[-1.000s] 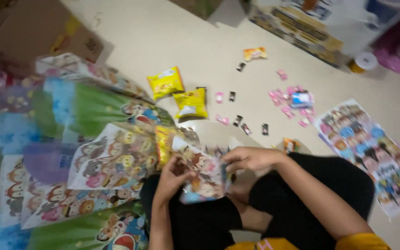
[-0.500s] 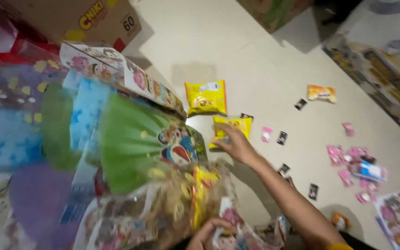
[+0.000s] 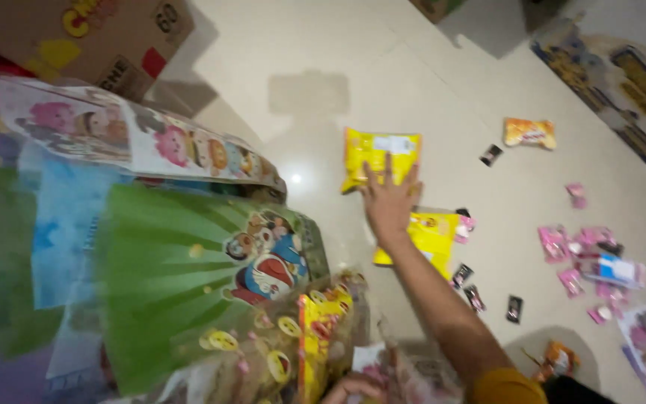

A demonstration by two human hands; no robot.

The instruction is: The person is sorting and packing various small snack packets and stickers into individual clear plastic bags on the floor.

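Big pile of cartoon gift bags fills the left side of the floor. Looks like the grab-a-snack step: right hand stretched out, fingers spread open, landing on the far yellow snack packet, with a second yellow packet just under the wrist. Left hand is down by the crinkly wrapper, can't tell its grip. Closing the fingers on that packet would be next, I reckon.

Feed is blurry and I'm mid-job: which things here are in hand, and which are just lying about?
In hand:
- right hand, fingers spread on the far yellow snack bag
- near yellow snack bag, under the wrist
- left hand on a clear patterned bag

Lying about:
- orange packet
- pink sachets
- small dark sachets
- green cartoon bag
- cardboard box
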